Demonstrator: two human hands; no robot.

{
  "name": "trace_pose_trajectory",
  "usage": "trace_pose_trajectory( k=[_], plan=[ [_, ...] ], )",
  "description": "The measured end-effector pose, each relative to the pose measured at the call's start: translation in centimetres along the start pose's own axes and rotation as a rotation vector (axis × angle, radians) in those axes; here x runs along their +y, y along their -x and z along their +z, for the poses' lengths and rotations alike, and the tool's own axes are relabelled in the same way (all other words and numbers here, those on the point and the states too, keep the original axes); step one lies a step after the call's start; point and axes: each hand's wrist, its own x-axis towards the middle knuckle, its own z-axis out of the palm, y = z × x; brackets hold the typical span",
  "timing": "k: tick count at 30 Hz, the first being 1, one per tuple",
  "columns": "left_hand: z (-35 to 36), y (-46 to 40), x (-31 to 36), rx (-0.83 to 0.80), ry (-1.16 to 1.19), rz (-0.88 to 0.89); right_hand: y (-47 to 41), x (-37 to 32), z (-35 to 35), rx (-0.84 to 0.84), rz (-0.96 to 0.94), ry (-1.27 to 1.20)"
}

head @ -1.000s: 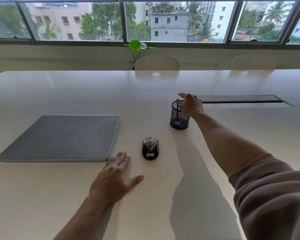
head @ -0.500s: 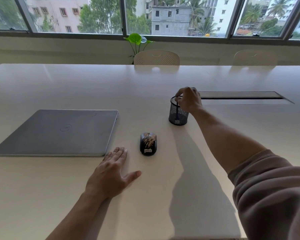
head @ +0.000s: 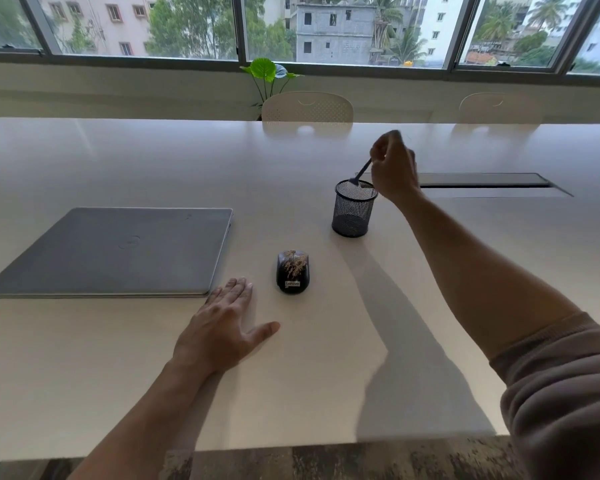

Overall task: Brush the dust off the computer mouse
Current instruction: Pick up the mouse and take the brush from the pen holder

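Black brush [head: 362,171] in right hand [head: 394,168]

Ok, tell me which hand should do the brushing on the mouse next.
Right. The right hand already grips the brush above the mesh cup; the left hand lies flat, empty, beside the dusty mouse, placed to steady it.

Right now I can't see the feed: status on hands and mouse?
Right hand gripping brush over mesh cup. Left hand flat on table. Mouse dusty, untouched. Path to it clear.
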Motion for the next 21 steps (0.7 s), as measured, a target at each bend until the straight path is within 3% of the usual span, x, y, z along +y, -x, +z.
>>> trace_pose_trajectory(
  k=[8, 16, 21],
  plan=[
    [0.1, 0.0, -0.2, -0.006, -0.007, 0.009, 5.1, -2.2, -3.9, 0.196, 0.103, -0.375],
    [-0.3, 0.2, 0.0, -0.019, 0.027, 0.005, 11.9, -0.7, -5.2, 0.122, 0.348, -0.787],
    [-0.7, -0.1, 0.5, -0.030, 0.173, 0.000, 15.9, 0.4, -5.5, 0.126, 0.516, -0.853]
  ],
)
